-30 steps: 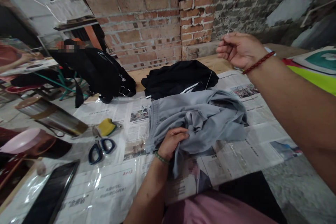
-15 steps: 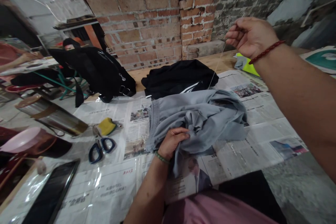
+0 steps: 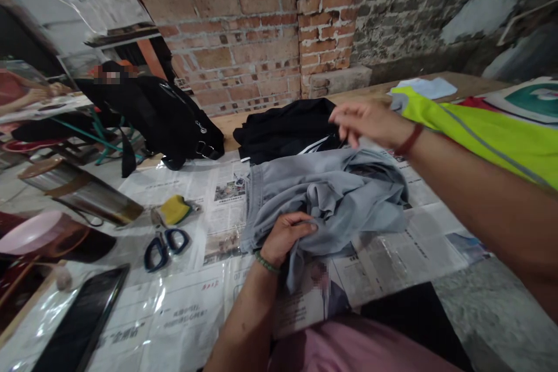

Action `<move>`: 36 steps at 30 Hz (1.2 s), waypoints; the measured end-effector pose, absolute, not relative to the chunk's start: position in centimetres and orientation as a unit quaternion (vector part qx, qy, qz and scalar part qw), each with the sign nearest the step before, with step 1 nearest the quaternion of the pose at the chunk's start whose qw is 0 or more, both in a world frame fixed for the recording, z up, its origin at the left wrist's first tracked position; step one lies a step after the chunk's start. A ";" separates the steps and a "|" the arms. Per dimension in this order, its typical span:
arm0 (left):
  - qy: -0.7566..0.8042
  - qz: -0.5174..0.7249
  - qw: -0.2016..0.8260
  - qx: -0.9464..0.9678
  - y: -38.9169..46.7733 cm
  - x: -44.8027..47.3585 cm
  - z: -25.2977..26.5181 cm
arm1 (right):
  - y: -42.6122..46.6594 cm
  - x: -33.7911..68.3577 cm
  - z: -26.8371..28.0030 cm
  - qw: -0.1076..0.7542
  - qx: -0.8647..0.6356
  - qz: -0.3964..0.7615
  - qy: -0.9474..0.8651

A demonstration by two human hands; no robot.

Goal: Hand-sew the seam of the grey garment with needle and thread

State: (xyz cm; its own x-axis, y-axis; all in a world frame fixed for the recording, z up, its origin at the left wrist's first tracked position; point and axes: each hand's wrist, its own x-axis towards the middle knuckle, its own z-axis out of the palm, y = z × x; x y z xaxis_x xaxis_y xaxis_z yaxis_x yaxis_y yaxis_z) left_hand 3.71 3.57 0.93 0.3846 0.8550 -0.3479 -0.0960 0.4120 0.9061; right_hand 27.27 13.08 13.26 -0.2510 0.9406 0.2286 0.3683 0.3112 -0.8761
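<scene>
A crumpled grey garment (image 3: 331, 192) with a stitched band at its left side lies on the newspaper-covered table. My left hand (image 3: 288, 235), wearing a green bracelet, pinches a fold of it between thumb and fingers near its front edge. My right hand (image 3: 360, 122), with a red braided bracelet, is over the garment's far side, in front of a folded black garment (image 3: 288, 128) with white stripes. Its fingers are bent and slightly blurred, so what they hold is too small to make out. No thread shows clearly now.
To the left lie blue-handled scissors (image 3: 163, 244), a yellow sponge-like piece (image 3: 175, 209), a steel flask (image 3: 82, 192), a pink bowl (image 3: 32, 232) and a phone (image 3: 82, 319). A black bag (image 3: 161, 116) stands behind. A neon-yellow vest (image 3: 492, 133) lies right. Another person's arm (image 3: 26, 99) shows far left.
My right hand has come down and left from high above, where a taut thread ran from it to the grey garment. The neon vest is now uncovered. My left hand has kept its grip.
</scene>
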 end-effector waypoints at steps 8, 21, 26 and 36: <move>0.446 0.349 0.673 0.476 3.5 3.2 1.2 | 8.3 21.9 3.5 0.191 -0.315 0.216 -0.904; 0.449 0.345 0.652 0.504 3.6 3.4 1.3 | 7.7 23.1 4.1 0.145 -0.290 0.288 -0.901; 0.446 0.343 0.655 0.505 3.5 3.5 1.4 | 7.5 23.1 4.4 0.133 -0.300 0.350 -0.877; 0.446 0.344 0.610 0.557 3.5 3.7 1.0 | 7.2 21.9 5.0 0.142 -0.380 0.516 -0.755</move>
State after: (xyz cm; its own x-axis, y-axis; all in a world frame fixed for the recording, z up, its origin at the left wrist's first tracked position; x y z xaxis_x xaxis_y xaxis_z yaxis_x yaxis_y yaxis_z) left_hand 3.66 3.50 1.01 0.3649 0.9169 -0.1616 0.0773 0.1431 0.9867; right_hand 21.95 7.22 5.03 -0.6714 0.7197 -0.1770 0.4263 0.1796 -0.8866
